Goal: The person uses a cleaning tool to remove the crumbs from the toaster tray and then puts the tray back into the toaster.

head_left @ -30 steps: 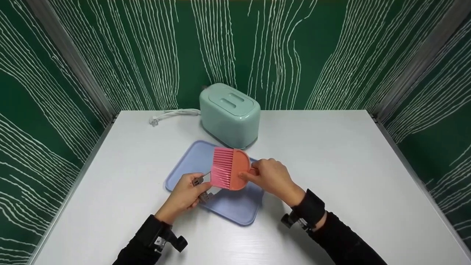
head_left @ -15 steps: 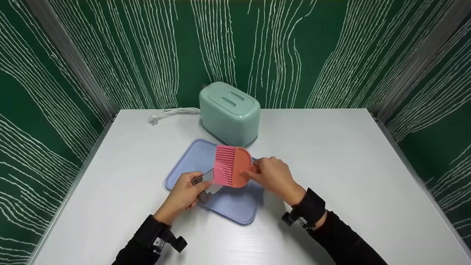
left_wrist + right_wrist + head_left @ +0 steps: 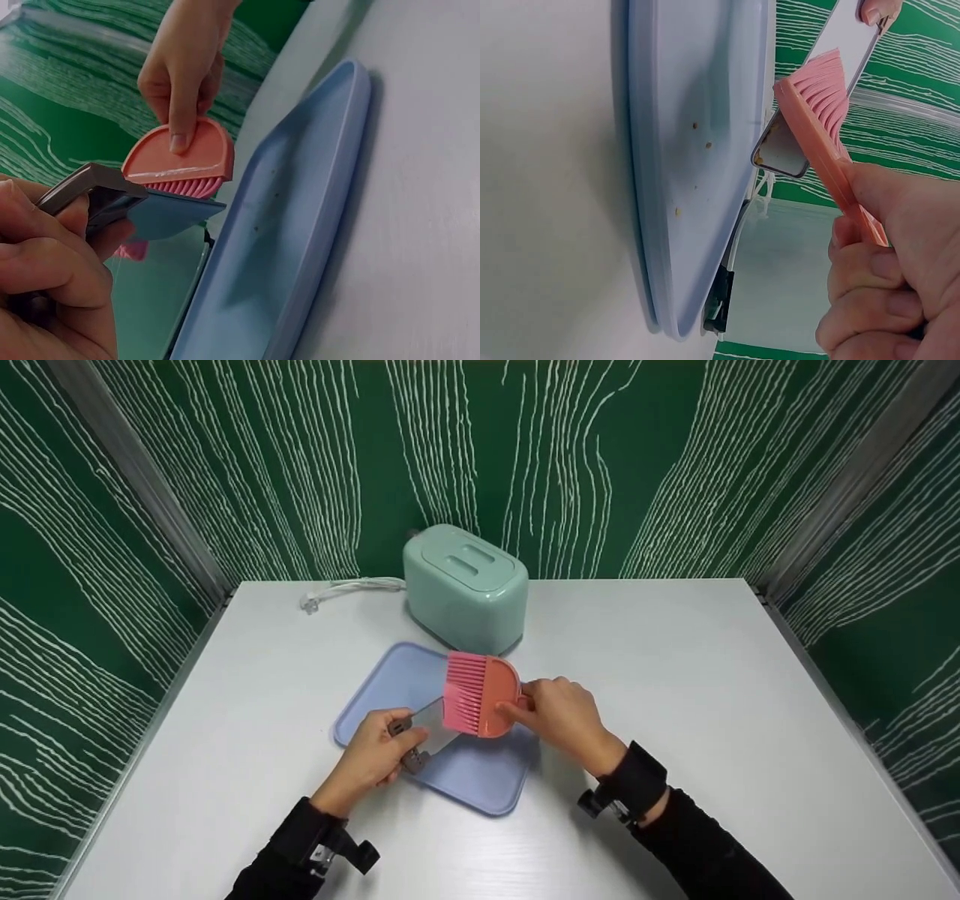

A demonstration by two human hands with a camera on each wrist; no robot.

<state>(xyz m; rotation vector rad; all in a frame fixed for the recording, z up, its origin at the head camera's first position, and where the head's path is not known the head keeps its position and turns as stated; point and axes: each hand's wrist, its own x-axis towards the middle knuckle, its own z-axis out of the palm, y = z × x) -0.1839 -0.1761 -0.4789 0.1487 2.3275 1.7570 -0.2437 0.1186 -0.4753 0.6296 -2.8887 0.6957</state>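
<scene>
My left hand (image 3: pixel 371 754) grips the dark end of a flat metal crumb tray (image 3: pixel 431 727), held tilted above a blue serving tray (image 3: pixel 480 793). Between thumb and fingers, my right hand (image 3: pixel 568 720) pinches an orange-pink brush (image 3: pixel 499 697). Its pink bristles (image 3: pixel 829 94) lie against the crumb tray's surface in the right wrist view. A few crumbs cling in the crumb tray's far corner (image 3: pixel 760 159), and several small crumbs (image 3: pixel 708 145) are scattered on the blue tray. In the head view the brush hides the crumb tray's far end.
Behind the blue tray stands a mint-green toaster (image 3: pixel 465 592) with its lid on. Its white cord and plug (image 3: pixel 352 586) lie on the table to the left. A green wall (image 3: pixel 660 450) with white lines rises at the table's back edge.
The brush has slid right and slightly away along the crumb tray, from near my left fingers toward its far end. More of the metal surface now shows. My left hand has barely moved.
</scene>
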